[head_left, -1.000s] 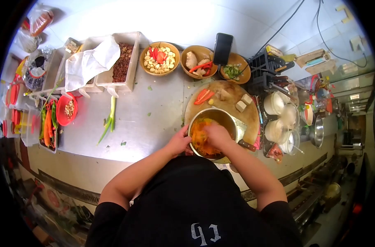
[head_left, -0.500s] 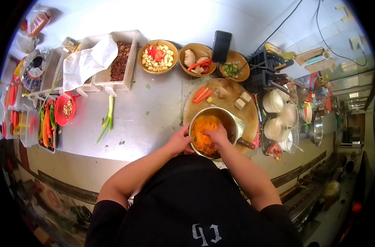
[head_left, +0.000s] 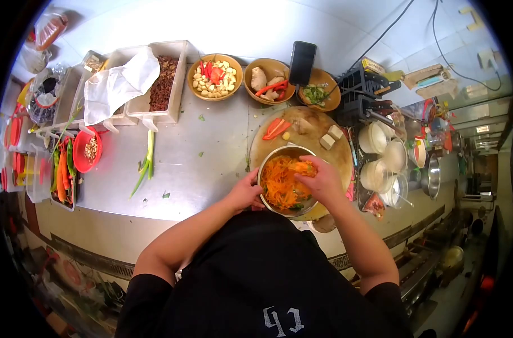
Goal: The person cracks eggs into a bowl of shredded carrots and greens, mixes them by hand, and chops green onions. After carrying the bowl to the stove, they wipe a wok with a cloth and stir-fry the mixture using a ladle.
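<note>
A metal bowl (head_left: 266, 204) stands at the front of the round wooden board (head_left: 260, 141). Orange shreds (head_left: 281, 186) with some green bits fill it. My left hand (head_left: 248, 190) grips the bowl's left rim, its fingers closed against the side. At the bowl's upper right, my right hand (head_left: 319, 178) pinches some orange shreds just above the rest. Behind the bowl on the board lie red pepper pieces (head_left: 276, 129) and pale blocks (head_left: 331, 137).
Along the wall are a bowl of garlic (head_left: 215, 96), a bowl of ginger (head_left: 269, 81), a bowl of chopped greens (head_left: 323, 93) and a phone (head_left: 303, 62). A spring onion (head_left: 148, 160) and a red basket (head_left: 82, 163) are leftward. White tubs (head_left: 371, 139) stand to the right.
My right hand has come up from inside the bowl and moved right, with shreds between its fingers. The shreds are more spread out. The knife seen right of the bowl no longer shows.
</note>
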{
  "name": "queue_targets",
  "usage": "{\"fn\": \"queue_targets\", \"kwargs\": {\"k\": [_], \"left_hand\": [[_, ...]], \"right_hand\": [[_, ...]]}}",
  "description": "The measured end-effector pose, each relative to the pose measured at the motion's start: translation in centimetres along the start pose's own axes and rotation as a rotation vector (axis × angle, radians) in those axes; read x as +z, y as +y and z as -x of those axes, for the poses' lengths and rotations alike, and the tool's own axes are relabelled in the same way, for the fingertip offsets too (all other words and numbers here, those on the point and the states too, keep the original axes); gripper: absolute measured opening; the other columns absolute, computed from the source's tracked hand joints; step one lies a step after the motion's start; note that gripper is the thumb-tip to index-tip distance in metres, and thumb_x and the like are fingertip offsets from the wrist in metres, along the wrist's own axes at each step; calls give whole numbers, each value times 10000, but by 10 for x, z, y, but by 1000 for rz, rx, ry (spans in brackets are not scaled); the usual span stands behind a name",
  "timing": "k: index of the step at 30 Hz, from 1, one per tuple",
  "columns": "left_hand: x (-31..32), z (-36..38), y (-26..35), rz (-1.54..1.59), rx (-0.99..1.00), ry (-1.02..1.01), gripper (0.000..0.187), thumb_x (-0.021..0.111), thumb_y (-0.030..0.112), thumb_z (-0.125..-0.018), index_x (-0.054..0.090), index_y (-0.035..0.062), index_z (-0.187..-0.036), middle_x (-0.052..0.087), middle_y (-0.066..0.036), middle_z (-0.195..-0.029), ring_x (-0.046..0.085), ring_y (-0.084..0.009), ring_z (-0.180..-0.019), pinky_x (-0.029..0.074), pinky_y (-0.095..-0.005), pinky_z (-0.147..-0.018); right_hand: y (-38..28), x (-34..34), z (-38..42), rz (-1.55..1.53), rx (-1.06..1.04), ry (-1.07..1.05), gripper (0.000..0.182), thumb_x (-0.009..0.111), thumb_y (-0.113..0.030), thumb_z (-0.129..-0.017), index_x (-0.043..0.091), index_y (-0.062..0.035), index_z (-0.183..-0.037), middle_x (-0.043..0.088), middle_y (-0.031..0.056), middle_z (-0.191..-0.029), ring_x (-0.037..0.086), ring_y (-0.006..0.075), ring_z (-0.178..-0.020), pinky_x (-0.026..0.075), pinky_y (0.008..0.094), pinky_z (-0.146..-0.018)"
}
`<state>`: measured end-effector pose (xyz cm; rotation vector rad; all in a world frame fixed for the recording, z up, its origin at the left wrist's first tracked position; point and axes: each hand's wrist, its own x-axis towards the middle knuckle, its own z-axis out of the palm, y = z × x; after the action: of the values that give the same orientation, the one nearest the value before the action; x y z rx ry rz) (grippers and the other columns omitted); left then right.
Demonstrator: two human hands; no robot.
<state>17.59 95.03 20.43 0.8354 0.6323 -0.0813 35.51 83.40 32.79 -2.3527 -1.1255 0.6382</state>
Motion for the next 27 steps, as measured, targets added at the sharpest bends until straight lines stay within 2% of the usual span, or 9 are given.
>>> {"fn": "queue_targets", "kwargs": {"k": [4,9,13,15,19,21,22,24,27], "left_hand": [[0,1,2,-1,5,-11,678,518,22,-890,237,178,-1487,596,-127,-1123,666,-215,-641,564,-298,-529],[1,2,4,14,-6,-18,665,528,28,-890,255,177,-1478,593,-118,-1131,671,-216,-653,569,-294,-541],[2,2,3,33,0,-12,659,542,38,-890,266,176,-1472,592,-114,-1136,677,-223,-669,575,-297,-553],[-1,-1,-1,34,-3,-14,659,544,39,-890,266,176,-1472,592,-114,-1136,678,-225,-676,576,-299,-556],[-2,-3,-3,18,-1,-4,657,539,29,-887,273,176,-1469,592,-118,-1125,678,-228,-668,575,-301,-547],[-1,-2,-2,19,3,-5,655,538,26,-886,277,176,-1468,592,-120,-1122,677,-228,-663,575,-301,-543],[-1,-2,-2,34,1,-3,662,533,17,-882,275,178,-1470,596,-121,-1108,677,-227,-657,574,-301,-540],[1,-2,-1,50,-1,1,669,528,9,-878,272,181,-1472,601,-122,-1094,677,-227,-651,573,-302,-537],[0,0,2,37,-8,-10,686,515,-4,-872,260,186,-1480,609,-124,-1069,677,-224,-649,573,-299,-539]], "right_hand": [[-10,-4,2,24,158,-134,393,701,-241,-805,622,-83,-1157,657,190,-1009,628,324,-919,498,376,-779],[11,2,8,-96,-53,-138,330,661,-154,-818,636,-70,-1136,652,178,-1019,625,305,-888,495,357,-778],[8,0,7,-48,-42,-128,353,648,-111,-803,633,-63,-1152,641,157,-1101,627,278,-902,493,340,-801],[8,1,6,-237,90,-212,413,667,-100,-784,613,-53,-1190,624,155,-1167,621,252,-934,486,331,-835],[49,27,-3,-516,64,-317,568,734,-106,-734,555,-59,-1271,606,174,-1208,608,254,-1023,469,319,-903],[59,40,-9,-486,106,-372,835,801,-155,-677,410,-99,-1412,471,205,-1359,475,295,-1257,404,362,-1023],[62,49,-10,-486,106,-372,835,801,-155,-677,410,-99,-1412,471,205,-1359,475,295,-1257,404,362,-1023],[55,70,-11,96,20,-199,860,831,-147,-613,439,-93,-1377,371,220,-1426,432,366,-1276,411,379,-1037],[29,92,1,377,36,-296,843,834,-166,-588,469,-111,-1346,298,241,-1445,390,389,-1295,413,408,-1037]]}}
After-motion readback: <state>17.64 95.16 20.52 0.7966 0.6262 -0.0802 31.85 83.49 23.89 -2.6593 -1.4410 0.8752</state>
